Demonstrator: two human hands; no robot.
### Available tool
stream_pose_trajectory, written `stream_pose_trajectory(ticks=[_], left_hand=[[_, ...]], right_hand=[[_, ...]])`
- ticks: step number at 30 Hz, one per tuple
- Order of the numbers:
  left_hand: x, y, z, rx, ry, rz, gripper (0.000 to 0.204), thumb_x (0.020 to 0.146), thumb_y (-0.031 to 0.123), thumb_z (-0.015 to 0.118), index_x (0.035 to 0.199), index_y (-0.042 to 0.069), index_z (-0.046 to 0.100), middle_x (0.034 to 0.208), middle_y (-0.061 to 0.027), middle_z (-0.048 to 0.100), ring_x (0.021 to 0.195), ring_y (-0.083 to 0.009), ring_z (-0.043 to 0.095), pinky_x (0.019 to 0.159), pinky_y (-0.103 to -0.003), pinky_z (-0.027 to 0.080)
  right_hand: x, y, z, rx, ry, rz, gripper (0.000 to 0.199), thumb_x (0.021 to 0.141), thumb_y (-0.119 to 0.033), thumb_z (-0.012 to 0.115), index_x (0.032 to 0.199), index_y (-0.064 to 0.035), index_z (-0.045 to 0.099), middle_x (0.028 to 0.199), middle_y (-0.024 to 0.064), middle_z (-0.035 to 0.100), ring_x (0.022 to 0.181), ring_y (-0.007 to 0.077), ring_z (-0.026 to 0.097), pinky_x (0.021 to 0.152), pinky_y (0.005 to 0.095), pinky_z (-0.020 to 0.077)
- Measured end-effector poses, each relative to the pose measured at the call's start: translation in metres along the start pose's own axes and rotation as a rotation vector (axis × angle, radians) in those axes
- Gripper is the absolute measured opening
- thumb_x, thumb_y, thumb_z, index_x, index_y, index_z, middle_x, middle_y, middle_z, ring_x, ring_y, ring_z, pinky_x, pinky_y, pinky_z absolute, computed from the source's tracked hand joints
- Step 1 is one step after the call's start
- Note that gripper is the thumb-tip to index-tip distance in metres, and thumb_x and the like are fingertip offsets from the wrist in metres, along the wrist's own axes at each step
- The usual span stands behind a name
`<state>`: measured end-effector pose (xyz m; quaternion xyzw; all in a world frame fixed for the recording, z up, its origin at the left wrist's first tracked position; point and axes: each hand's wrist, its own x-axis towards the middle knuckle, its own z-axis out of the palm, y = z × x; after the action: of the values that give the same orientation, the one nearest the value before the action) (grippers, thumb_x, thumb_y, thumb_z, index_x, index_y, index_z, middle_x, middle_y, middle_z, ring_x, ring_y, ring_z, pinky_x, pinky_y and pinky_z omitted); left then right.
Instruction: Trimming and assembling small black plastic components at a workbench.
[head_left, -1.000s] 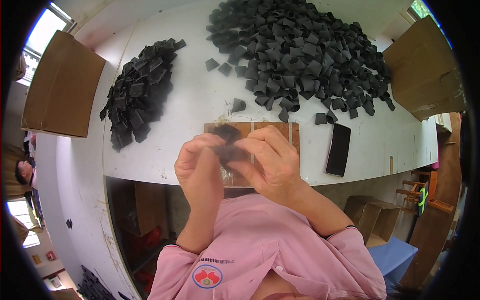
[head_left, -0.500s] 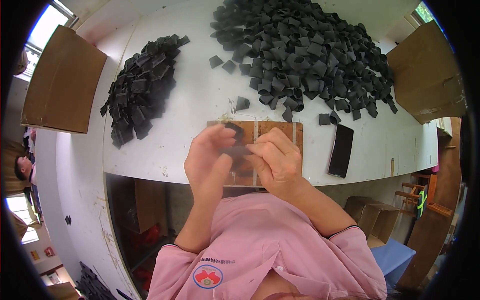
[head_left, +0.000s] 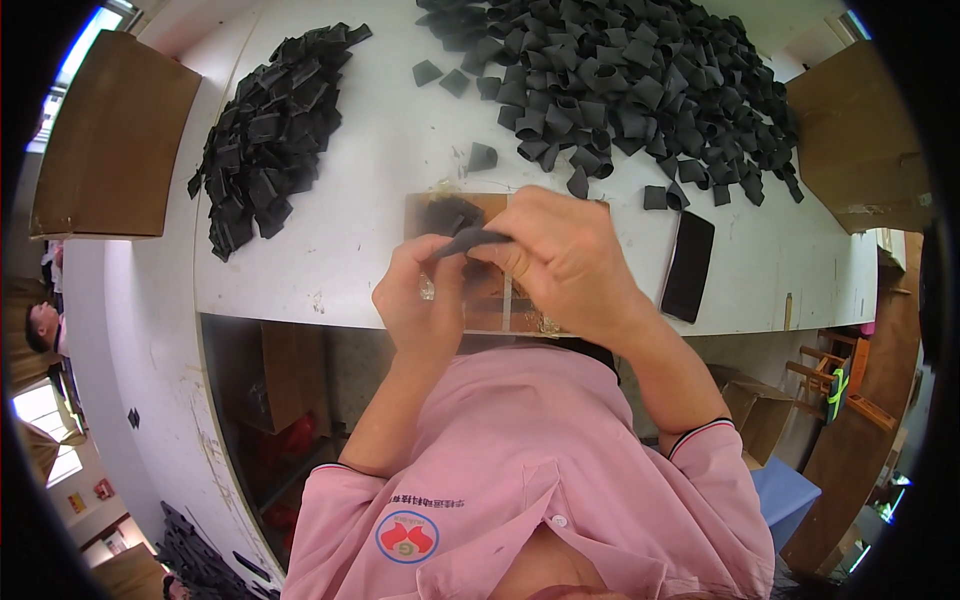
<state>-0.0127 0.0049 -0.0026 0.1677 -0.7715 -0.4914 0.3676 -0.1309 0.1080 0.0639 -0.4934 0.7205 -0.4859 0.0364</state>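
Observation:
A dark grey, curved strip-like piece of soft-looking material (head_left: 468, 241) is stretched between my hands, above a brown board (head_left: 486, 318). My left hand (head_left: 418, 295) pinches its left end between thumb and fingers. At the other end, my right hand (head_left: 568, 258) grips it with the fingers bent over. Beneath them, a black piece (head_left: 449, 214) rests on the board's far left part; its outline is blurred. My right hand covers much of the board's right side. A single grey sleeve-like piece (head_left: 482, 157) lies just beyond the board.
A large heap of grey sleeve-like pieces (head_left: 640, 90) spreads over the far right of the white table (head_left: 380, 150). Black flat pieces (head_left: 270, 130) are piled at left. A black phone-like slab (head_left: 688, 267) lies right of the board. Cardboard boxes (head_left: 115, 135) stand at both sides.
The view has shifted, so the table sits higher in the picture. My right hand has turned over the piece, and my left fingers have closed on its left end.

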Motion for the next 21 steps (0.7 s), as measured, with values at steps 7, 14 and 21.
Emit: stream_pose_trajectory(ticks=[7,14,21], left_hand=[[-0.051,-0.041,0.011,0.756,-0.279,-0.048,0.027,0.067,0.003,0.064,0.091,-0.002,0.053,0.091,-0.0129,0.049,0.088,-0.0309,0.048,0.074,-0.036,0.041],[-0.050,-0.053,0.006,0.464,-0.354,0.248,0.018,0.065,0.002,0.058,0.082,0.001,0.056,0.096,-0.0140,0.050,0.087,-0.0317,0.049,0.073,-0.039,0.042],[-0.043,-0.002,0.009,0.116,-0.142,0.221,0.016,0.069,-0.001,0.061,0.085,0.002,0.059,0.098,-0.0167,0.051,0.085,-0.0306,0.052,0.073,-0.033,0.045]], right_hand=[[-0.016,0.022,-0.007,0.475,0.194,0.469,0.025,0.087,-0.022,0.054,0.087,0.0029,0.060,0.065,0.0001,0.054,0.057,0.0068,0.044,0.052,0.0208,0.0374],[-0.086,0.034,0.034,0.050,-0.123,0.506,0.027,0.083,-0.022,0.057,0.084,0.0049,0.058,0.067,0.0157,0.056,0.057,0.0268,0.053,0.055,0.0312,0.0423],[-0.076,0.038,0.034,1.180,-0.106,1.050,0.014,0.084,-0.019,0.059,0.083,-0.0050,0.060,0.074,0.0005,0.059,0.062,0.0056,0.054,0.054,0.0208,0.0441]])
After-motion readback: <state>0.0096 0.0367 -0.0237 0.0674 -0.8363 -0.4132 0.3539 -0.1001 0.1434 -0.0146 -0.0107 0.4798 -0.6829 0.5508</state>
